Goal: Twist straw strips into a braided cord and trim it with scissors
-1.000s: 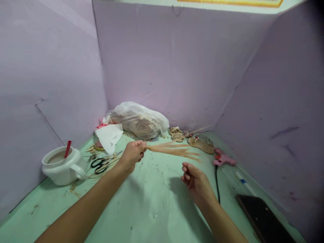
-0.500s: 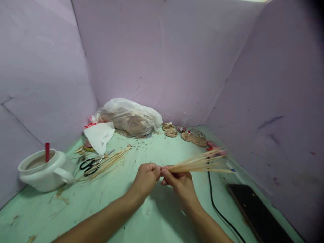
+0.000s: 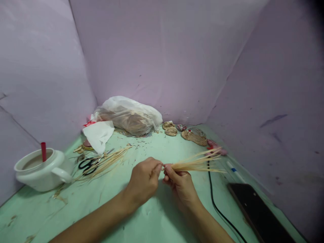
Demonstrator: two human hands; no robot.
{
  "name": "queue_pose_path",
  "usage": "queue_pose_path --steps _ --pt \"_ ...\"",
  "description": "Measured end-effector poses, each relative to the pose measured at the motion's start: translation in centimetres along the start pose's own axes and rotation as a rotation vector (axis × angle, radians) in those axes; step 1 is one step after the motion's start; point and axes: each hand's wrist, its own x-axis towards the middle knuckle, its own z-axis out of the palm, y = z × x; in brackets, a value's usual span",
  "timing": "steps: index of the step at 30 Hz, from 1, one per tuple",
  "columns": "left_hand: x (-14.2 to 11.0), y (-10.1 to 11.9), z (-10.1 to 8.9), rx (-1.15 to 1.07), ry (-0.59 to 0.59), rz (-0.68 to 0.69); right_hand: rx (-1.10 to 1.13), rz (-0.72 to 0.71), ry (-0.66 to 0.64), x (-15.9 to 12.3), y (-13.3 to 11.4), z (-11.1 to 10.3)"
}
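A bundle of pale straw strands point(image 3: 192, 165) is pinched in my right hand point(image 3: 181, 182), its loose ends fanning out to the right above the table. My left hand point(image 3: 146, 179) is closed at the bundle's gathered end, thumb and fingertips pressed together close to the right fingertips. What lies between the left fingers is too small to make out. More straw strands point(image 3: 113, 160) rest on the table to the left, partly over a pair of black-handled scissors point(image 3: 87, 165).
At the left stands a white pot point(image 3: 37, 175) with a red stick point(image 3: 43, 152). A stuffed plastic bag point(image 3: 131, 116) lies against the back wall, near woven straw pieces point(image 3: 193, 137). On the right are a black cable point(image 3: 212, 195), a pen point(image 3: 235, 171) and a dark phone point(image 3: 258, 212).
My left hand has turned and its knuckles have risen slightly. The straw bundle and right hand have shifted only a little, and the strand ends no longer cover the pen.
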Motion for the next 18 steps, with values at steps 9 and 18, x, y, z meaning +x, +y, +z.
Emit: queue_pose_path --steps 9,18 --pt "0.0 -0.1 -0.2 -0.088 0.052 0.142 -0.097 0.022 -0.043 -0.2 0.9 -0.2" --pt "0.3 0.3 -0.1 -0.384 -0.188 -0.273 -0.077 0.078 -0.127 -0.7 0.9 0.1"
